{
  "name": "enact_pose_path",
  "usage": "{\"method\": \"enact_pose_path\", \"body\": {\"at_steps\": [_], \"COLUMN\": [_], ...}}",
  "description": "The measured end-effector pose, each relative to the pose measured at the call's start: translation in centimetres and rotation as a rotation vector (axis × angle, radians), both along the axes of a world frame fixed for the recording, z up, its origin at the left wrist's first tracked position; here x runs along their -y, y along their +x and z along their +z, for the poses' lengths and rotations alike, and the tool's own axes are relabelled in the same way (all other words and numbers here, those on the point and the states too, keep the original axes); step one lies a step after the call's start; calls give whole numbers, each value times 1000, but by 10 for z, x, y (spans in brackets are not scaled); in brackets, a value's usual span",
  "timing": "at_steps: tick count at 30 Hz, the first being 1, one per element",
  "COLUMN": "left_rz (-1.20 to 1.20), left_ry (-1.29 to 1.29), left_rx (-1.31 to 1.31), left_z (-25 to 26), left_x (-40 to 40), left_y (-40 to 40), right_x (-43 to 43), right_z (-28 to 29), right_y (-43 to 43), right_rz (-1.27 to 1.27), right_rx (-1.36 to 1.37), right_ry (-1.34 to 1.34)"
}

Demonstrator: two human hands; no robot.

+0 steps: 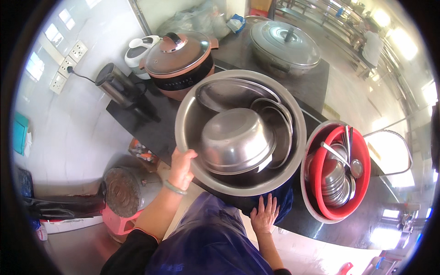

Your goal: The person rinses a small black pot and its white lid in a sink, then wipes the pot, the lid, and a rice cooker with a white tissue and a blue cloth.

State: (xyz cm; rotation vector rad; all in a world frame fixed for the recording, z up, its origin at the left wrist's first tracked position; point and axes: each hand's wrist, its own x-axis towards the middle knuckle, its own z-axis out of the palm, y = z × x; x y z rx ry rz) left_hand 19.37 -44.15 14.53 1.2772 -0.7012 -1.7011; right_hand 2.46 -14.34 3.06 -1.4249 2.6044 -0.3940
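Note:
My left hand grips the near-left rim of a large stainless steel basin, thumb over the edge. Inside it an upturned steel bowl lies beside several other steel bowls, and an oval-looking steel dish leans at the far side. My right hand rests with fingers spread on a dark blue cloth at the front edge of the black countertop, just below the basin. Whether its fingers pinch the cloth is hard to see.
Right of the basin, a red plastic basin holds bowls, a ladle and other utensils. Behind stand an electric pot, a lidded metal pot and a dark kettle. A person sits far off.

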Motion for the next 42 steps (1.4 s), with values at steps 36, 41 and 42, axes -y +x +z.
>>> {"method": "enact_pose_path", "body": {"at_steps": [36, 41, 42], "left_rz": [-453, -480, -500], "left_ry": [86, 72, 68], "left_rx": [473, 463, 485], "left_z": [-129, -118, -114], "left_x": [106, 129, 137], "left_y": [443, 439, 432], "right_x": [377, 276, 265], "right_z": [-8, -16, -24], "right_y": [271, 209, 197], "right_rz": [507, 240, 130], "right_rx": [-54, -70, -135], "right_ry": [-39, 75, 77]}}
